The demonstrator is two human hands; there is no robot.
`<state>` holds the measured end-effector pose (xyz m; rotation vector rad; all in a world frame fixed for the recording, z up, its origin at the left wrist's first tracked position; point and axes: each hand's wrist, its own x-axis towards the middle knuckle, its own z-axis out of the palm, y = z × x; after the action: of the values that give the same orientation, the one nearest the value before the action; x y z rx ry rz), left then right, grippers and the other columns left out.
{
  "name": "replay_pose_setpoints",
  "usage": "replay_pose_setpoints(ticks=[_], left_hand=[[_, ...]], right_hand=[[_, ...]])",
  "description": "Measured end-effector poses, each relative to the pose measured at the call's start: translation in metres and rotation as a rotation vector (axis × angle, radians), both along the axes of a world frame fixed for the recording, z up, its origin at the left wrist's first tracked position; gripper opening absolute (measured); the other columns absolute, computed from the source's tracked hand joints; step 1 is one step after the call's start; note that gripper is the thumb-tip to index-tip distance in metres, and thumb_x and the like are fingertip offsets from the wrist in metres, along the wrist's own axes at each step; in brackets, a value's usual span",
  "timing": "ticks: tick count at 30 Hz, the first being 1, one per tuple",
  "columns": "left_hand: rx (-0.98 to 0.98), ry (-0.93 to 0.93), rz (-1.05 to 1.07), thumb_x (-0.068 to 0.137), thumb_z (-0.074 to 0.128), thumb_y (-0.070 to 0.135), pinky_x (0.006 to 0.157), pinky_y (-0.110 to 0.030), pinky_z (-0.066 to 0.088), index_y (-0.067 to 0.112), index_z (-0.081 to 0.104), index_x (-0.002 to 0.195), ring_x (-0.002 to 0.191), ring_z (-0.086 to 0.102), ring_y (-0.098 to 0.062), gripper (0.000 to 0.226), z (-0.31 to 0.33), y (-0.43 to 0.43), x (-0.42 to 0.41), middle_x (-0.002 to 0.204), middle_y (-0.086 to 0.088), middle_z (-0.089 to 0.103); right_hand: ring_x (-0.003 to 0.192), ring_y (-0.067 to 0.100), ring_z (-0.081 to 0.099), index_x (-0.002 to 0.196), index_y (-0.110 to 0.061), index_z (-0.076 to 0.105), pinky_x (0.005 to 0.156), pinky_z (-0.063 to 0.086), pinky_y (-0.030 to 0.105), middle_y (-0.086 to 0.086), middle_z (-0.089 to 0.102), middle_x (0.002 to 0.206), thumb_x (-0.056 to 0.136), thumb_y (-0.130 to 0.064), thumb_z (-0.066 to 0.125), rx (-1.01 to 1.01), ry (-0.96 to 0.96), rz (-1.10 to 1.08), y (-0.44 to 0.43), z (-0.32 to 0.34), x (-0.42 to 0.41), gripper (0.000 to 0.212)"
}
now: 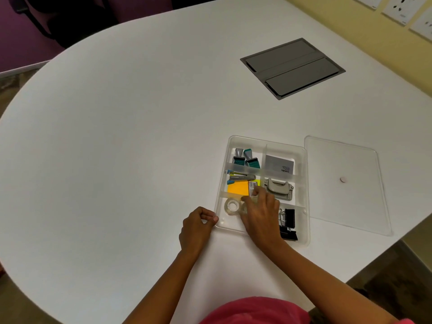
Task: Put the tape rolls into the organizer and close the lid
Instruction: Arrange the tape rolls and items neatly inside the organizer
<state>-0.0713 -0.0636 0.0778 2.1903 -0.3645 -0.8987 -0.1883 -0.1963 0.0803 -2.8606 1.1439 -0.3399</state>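
Head view, organizer: I see the clear organizer open on the white table, near the edge closest to me.
Head view, tape: one clear tape roll lies flat in the near-left compartment; a second roll seems to be under my right fingertips just beside it, though it is transparent and half hidden (I can't be sure of its outline).
Head view, right hand: my right hand reaches into that same compartment, fingers curled down and pinching what looks like the second roll.
Head view, left hand: my left hand rests at the organizer's near-left corner, fingers loosely curled, thumb and forefinger tips touching the rim, holding nothing else.
Head view, lid: the clear lid lies flat on the table just to the right of the organizer, not yet on.
Step in hand: I judge it to be seating the second roll. I'd lay it flat beside the first so nothing stands above the rim, and brace the corner with the left hand so the box doesn't slide.
Writing: the grey card in the far-right compartment reads "camlin" (smaller lines illegible); the barcode label on the yellow notes is too small to read.
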Motion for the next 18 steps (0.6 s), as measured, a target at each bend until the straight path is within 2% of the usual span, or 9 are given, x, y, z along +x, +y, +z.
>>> replay_pose_setpoints(ticks=[3, 6, 9, 13, 18], left_hand=[[0.006, 0.003, 0.004, 0.081, 0.069, 0.040, 0.083, -0.040, 0.054, 0.038, 0.057, 0.073, 0.086, 0.069, -0.016, 0.014, 0.001, 0.000, 0.000, 0.083, 0.015, 0.067], [0.005, 0.003, 0.005, 0.081, 0.069, 0.039, 0.083, -0.040, 0.054, 0.038, 0.057, 0.073, 0.086, 0.069, -0.016, 0.014, 0.001, -0.001, -0.001, 0.083, 0.015, 0.067], [0.003, 0.007, 0.005, 0.082, 0.069, 0.039, 0.084, -0.041, 0.054, 0.038, 0.058, 0.074, 0.086, 0.069, -0.017, 0.013, 0.002, -0.001, -0.001, 0.084, 0.015, 0.067], [0.006, 0.010, 0.006, 0.082, 0.069, 0.038, 0.082, -0.039, 0.053, 0.036, 0.059, 0.076, 0.086, 0.069, -0.016, 0.011, 0.003, -0.001, -0.001, 0.087, 0.011, 0.069], [0.024, 0.030, -0.006, 0.081, 0.070, 0.036, 0.085, -0.042, 0.054, 0.035, 0.057, 0.072, 0.087, 0.069, -0.018, 0.016, 0.003, -0.004, 0.002, 0.084, 0.010, 0.068]], right_hand=[[0.095, 0.031, 0.043, 0.092, -0.013, 0.068, 0.067, 0.043, 0.040, 0.018, 0.056, 0.111, 0.055, -0.037, 0.088, 0.031, 0.025, -0.170, -0.001, 0.002, -0.006, 0.049], [0.095, 0.031, 0.040, 0.082, -0.013, 0.067, 0.067, 0.041, 0.039, 0.018, 0.056, 0.116, 0.045, -0.042, 0.091, 0.063, 0.070, -0.222, 0.002, 0.001, -0.007, 0.053], [0.097, 0.035, 0.043, 0.068, -0.014, 0.067, 0.070, 0.040, 0.041, 0.018, 0.053, 0.128, 0.035, -0.033, 0.096, 0.102, 0.135, -0.223, 0.009, -0.002, -0.005, 0.048], [0.102, 0.038, 0.044, 0.055, -0.013, 0.065, 0.074, 0.037, 0.043, 0.018, 0.052, 0.132, 0.036, -0.009, 0.092, 0.128, 0.105, -0.232, 0.005, -0.007, 0.002, 0.034], [0.104, 0.037, 0.043, 0.049, -0.016, 0.064, 0.074, 0.036, 0.041, 0.013, 0.052, 0.133, 0.034, -0.008, 0.091, 0.114, 0.129, -0.222, 0.004, -0.012, 0.006, 0.031]])
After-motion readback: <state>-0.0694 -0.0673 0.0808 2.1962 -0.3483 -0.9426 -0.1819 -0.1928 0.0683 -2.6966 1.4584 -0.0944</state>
